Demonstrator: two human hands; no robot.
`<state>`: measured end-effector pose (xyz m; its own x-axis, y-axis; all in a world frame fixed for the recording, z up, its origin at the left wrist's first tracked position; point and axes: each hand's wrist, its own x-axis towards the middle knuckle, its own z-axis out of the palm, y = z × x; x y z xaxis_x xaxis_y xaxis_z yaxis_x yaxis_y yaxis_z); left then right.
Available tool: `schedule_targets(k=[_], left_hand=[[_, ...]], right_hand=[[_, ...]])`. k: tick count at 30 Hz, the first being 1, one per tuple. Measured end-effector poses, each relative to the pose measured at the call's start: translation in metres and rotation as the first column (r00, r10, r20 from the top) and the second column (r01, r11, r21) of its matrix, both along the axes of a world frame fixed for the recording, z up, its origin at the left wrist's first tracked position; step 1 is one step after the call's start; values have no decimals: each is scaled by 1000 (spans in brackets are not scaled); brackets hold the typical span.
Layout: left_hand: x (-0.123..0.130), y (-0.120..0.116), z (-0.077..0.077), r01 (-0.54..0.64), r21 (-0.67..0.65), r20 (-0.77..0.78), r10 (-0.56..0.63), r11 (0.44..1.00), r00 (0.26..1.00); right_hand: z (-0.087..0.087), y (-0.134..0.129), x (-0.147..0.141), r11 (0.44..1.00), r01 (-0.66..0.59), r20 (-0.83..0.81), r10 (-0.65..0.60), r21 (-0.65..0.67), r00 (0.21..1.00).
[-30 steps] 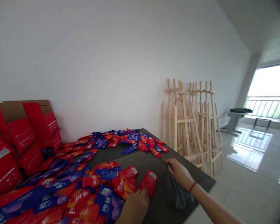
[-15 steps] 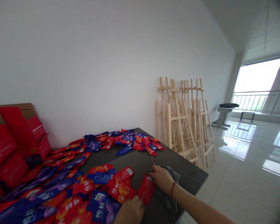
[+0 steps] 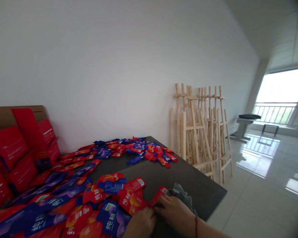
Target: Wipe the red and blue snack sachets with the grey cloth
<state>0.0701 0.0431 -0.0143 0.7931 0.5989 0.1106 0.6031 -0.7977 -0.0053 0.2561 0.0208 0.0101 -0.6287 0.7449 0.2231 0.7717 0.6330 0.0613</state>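
Note:
My right hand (image 3: 175, 211), with a red thread around the wrist, lies over the lower end of a red foil sachet (image 3: 159, 195) at the edge of a heap of sachets. My left hand (image 3: 140, 223) is at the bottom of the view, right next to my right hand and against that heap of red and blue sachets (image 3: 111, 195). Its fingers are partly hidden. A crumpled grey cloth (image 3: 181, 193) lies just beyond my right hand on the dark tabletop (image 3: 181, 175). A second spread of sachets (image 3: 136, 148) covers the far end.
Red cardboard boxes (image 3: 22, 148) stand open at the left beyond the sachets. Wooden easels (image 3: 201, 132) lean against the white wall past the table's far corner. A tiled floor (image 3: 258, 188) extends right towards a railed window (image 3: 280, 102).
My right hand has moved down from the grey cloth onto the red sachet, and the sachet now lies more tilted. The view has shifted slightly as my head moved.

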Motion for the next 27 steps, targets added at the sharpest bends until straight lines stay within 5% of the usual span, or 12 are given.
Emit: schedule_targets(k=[9, 15, 19, 24, 27], left_hand=[[0, 3, 9, 6, 12, -43, -5, 1000, 999], [-20, 34, 75, -97, 32, 173, 90, 995, 981], [-51, 66, 117, -90, 34, 70, 87, 995, 994], [-91, 98, 133, -160, -265, -198, 109, 951, 974], [-90, 129, 135, -211, -352, -270, 117, 912, 956]], right_hand=[[-2, 37, 32, 928, 365, -34, -368, -73, 929], [-2, 65, 50, 889, 446, -74, -454, -106, 888], [-5, 70, 52, 875, 470, -117, -482, -112, 869], [-11, 65, 48, 870, 484, -186, -494, -98, 849], [-13, 63, 46, 863, 495, -249, -504, -105, 827]])
